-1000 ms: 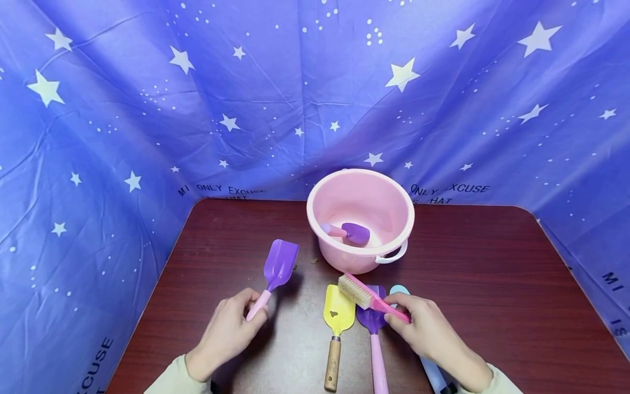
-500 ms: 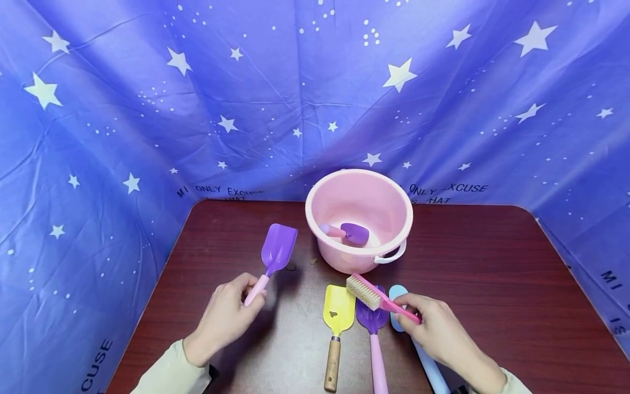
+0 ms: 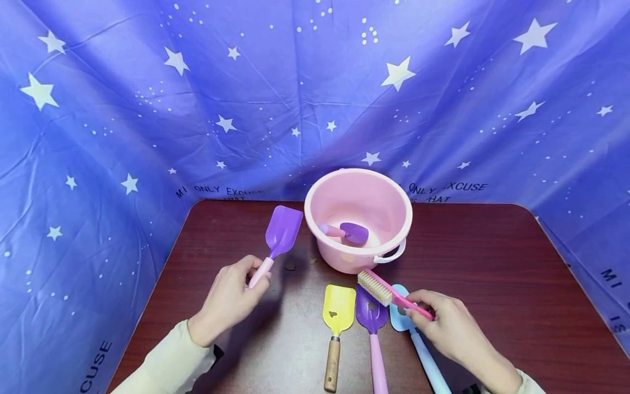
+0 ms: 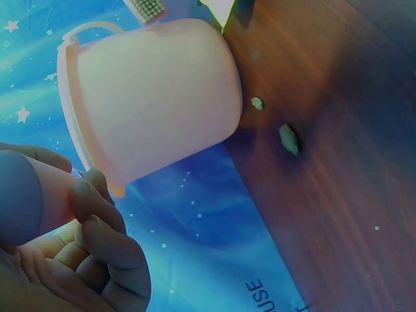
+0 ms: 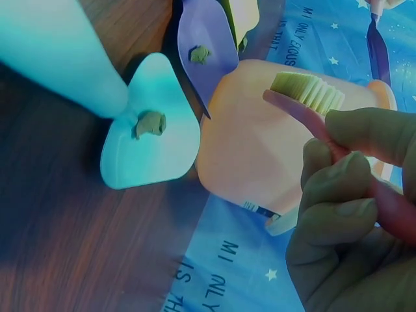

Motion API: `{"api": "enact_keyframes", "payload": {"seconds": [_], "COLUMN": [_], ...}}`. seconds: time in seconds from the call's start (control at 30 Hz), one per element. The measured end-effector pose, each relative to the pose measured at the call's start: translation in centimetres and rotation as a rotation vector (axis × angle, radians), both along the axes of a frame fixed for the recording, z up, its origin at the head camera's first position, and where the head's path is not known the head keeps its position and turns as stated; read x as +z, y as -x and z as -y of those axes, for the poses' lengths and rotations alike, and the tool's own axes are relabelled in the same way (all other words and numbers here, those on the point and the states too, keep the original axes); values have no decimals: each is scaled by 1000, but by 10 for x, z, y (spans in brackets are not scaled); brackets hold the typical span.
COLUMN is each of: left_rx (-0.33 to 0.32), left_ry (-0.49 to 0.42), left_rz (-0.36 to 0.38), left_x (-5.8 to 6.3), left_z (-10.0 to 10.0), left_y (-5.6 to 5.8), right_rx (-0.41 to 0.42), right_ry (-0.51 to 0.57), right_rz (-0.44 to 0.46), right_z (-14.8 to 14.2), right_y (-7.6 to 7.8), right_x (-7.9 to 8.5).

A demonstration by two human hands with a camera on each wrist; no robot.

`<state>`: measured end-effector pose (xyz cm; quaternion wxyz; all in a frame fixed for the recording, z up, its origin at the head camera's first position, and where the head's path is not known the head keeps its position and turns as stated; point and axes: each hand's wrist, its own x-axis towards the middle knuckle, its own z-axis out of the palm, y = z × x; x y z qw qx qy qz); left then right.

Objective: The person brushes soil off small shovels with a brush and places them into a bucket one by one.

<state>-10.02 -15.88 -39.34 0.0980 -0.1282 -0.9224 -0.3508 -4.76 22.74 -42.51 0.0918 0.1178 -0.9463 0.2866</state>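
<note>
My left hand [image 3: 228,298] grips the pink handle of a toy shovel with a purple blade [image 3: 284,230], raised left of the bucket. The left wrist view shows that handle's end [image 4: 39,198] between thumb and curled fingers. In my right hand [image 3: 455,325] is a pink brush [image 3: 401,298] with cream bristles, pinched by its handle over a purple shovel [image 3: 370,314] and a blue shovel [image 3: 401,320] on the table. A small brownish clump [image 5: 151,123] lies on the blue blade, another clump [image 5: 199,54] on the purple one.
A pink bucket [image 3: 344,260] stands behind the tools, with a small purple shovel [image 3: 354,233] inside. Left of the purple shovel lies a yellow shovel [image 3: 339,303] with a wooden handle. Small bits [image 4: 289,139] lie on the table [image 3: 472,246]. A starry blue cloth [image 3: 295,82] surrounds it.
My left hand has lifted the purple-bladed shovel up and away from me. The right hand has carried the brush rightward, from the yellow shovel's edge to above the purple and blue ones.
</note>
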Motion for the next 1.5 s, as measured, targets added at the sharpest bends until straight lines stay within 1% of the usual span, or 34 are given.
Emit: {"api": "enact_keyframes", "payload": {"seconds": [0.13, 0.27, 0.57, 0.73, 0.87, 1.03, 1.2, 1.5], "left_rx": [-15, -31, -70, -105, -119, -137, -158, -173], "left_ry": [2, 20, 41, 54, 78, 107, 160, 234], "left_rz": [-30, -60, -58, -77, -93, -93, -103, -69], "left_x": [5, 9, 22, 29, 33, 36, 39, 45], "left_z": [-3, -7, -20, -29, -37, -45, -55, -71], "left_y": [5, 12, 28, 38, 46, 55, 64, 77], "right_rx": [-27, -42, -65, -88, -102, -110, -129, -147], "right_ry": [-19, -33, -48, -64, -69, -68, -80, -98], "right_rz": [21, 11, -34, -27, -20, -27, -30, -30], "right_z": [-4, -7, -14, -18, -20, -21, -22, -27], "right_y": [-1, -2, -2, -2, -1, -1, 0, 1], "right_x": [1, 1, 1, 2, 1, 1, 2, 3]}}
